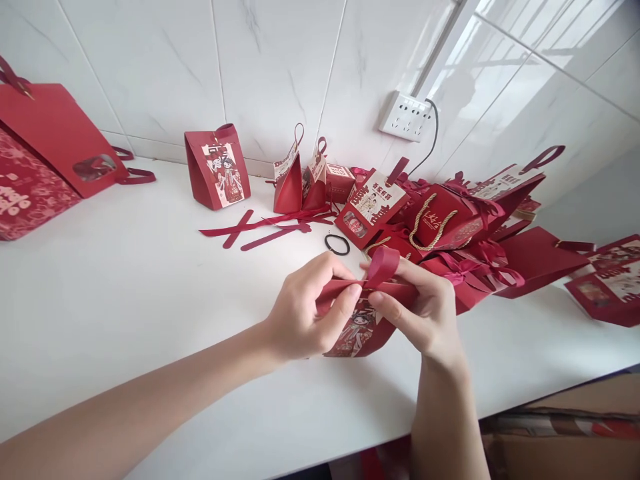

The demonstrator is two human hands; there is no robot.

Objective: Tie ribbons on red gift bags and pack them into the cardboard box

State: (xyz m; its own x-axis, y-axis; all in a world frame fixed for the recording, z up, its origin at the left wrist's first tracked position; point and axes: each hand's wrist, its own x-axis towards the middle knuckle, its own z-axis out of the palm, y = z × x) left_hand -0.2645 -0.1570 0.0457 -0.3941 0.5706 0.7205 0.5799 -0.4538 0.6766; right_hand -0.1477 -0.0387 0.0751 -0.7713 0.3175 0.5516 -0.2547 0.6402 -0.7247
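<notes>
A small red gift box (357,333) with a printed cartoon picture sits between my hands above the white counter (125,287). My left hand (305,310) pinches the box's top edge and the red ribbon (383,265) with thumb and fingers. My right hand (425,310) grips the other side of the top and holds the ribbon's loop, which curls upward between both hands. The box's lower part is partly hidden behind my fingers.
Finished red boxes (217,167) (300,180) stand by the tiled wall. A heap of red boxes (450,220) lies at the right. Loose ribbon strips (260,227) and a black hair tie (337,244) lie ahead. Large red bags (45,153) sit at far left. A wall socket (406,117) is behind.
</notes>
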